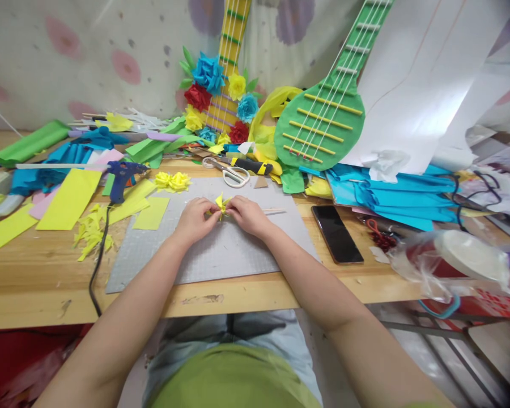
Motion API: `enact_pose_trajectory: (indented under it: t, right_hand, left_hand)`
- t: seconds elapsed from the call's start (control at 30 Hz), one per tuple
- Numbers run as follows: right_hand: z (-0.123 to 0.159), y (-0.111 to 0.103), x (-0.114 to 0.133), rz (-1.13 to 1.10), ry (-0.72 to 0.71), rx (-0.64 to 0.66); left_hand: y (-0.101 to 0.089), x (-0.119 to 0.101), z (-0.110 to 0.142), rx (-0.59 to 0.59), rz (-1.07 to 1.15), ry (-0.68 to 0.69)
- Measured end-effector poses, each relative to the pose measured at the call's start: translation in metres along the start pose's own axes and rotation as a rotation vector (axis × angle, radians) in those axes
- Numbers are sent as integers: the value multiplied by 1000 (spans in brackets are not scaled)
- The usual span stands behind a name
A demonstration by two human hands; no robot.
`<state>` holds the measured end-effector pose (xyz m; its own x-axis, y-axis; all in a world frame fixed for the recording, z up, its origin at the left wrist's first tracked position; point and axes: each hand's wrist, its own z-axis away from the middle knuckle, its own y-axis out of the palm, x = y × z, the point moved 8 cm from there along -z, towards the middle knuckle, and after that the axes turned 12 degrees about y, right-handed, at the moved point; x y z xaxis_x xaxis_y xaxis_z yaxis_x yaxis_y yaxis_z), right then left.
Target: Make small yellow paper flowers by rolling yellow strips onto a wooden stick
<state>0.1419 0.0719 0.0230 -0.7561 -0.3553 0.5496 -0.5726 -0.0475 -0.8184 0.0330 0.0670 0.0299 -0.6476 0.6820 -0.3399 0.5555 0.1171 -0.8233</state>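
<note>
Near the centre of the frame, the left hand (199, 218) and the right hand (249, 215) meet fingertip to fingertip, both pinching a small yellow paper piece (221, 202). It sits between them, its pointed, crinkled edges sticking up above the fingers. A thin pale stick (275, 211) lies just to the right of the right hand.

Beneath the hands spreads a flat grey mat (233, 258). Towards its upper left corner are fluffy, ruffled yellow paper flowers (172, 181), and below them a smooth yellow paper rectangle (152, 213). White-handled scissors (237, 177) lie at the mat's top edge.

Around the mat runs the wood-grained worktop (242, 296). At centre left, a blue glue gun (119, 180), a white stick projecting from its back, stands near a tangle of frayed yellow strips (92, 229). To the right of the mat lies a glossy black phone (337, 234).

At the right of the frame, a white-lidded container (471, 252) is wrapped in crinkled clear plastic; what it holds cannot be made out. Above it, blue paper (399, 195) lies in folds.

Upper right of centre leans a rounded green instrument shape (318, 127) with yellow crossbars and white strings; left of it, a yellow instrument neck (232, 42) rises above layered paper blooms (208, 73) in blue, red and yellow.
</note>
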Motion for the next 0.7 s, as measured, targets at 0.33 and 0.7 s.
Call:
enact_pose_trajectory:
  t: [0.33, 0.7]
  right_hand:
    - [1, -2, 0, -40, -34, 12]
    - [-4, -6, -3, -28, 82, -116]
  left_hand:
    - [3, 3, 0, 10, -17, 52]
    - [-20, -14, 4, -227, -171, -84]
